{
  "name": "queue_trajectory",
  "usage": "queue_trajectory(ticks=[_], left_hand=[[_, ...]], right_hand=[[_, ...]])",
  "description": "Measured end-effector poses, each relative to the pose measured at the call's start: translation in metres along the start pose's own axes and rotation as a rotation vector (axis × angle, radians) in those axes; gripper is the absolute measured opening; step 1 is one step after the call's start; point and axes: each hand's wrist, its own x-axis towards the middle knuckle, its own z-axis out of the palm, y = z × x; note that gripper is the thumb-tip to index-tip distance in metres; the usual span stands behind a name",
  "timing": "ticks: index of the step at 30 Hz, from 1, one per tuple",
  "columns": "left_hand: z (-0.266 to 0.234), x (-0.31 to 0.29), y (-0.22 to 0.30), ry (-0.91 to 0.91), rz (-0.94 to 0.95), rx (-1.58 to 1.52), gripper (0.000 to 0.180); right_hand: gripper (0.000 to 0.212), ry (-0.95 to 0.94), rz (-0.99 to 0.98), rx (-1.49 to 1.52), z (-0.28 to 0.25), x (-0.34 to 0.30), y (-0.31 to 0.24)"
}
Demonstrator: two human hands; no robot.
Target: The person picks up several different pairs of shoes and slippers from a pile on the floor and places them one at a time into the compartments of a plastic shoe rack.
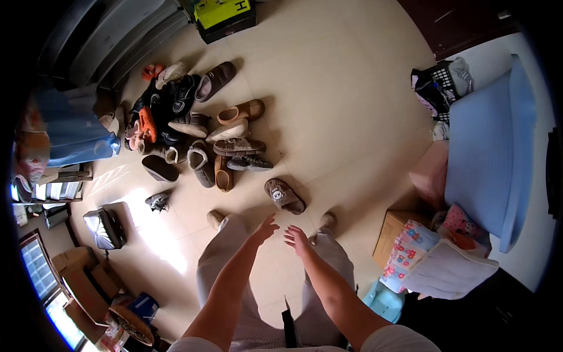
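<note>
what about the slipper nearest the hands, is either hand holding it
No, the brown slipper lies on the floor, apart from the open left hand and right hand.

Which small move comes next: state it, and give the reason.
Probably lower both hands to the brown slipper with the round pale patch and take hold of it. It lies alone on the floor, apart from the cluster of shoes, and the left hand and right hand look empty, nearer to it than to any other footwear off the feet.
</note>
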Motion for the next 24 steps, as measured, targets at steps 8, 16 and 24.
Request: queue_trajectory(ticks=[8, 16, 24], left_hand=[[-0.041, 0.157, -0.036, 0.048, 0.128, 0.039, 0.083], [-0.068, 0.198, -0.095, 0.221, 0.126, -0.015, 0.079], [-0.038, 0.164, -0.052, -0.026, 0.321, -0.206, 0.068]], right_hand=[[0.057, 0.03, 0.004, -0.075, 0.007, 0.189, 0.009], [0.052, 0.087, 0.159, -0.052, 0.05, 0.255, 0.03], [0.014, -0.016, -0.175, 0.331, 0.039, 0.25, 0.019]])
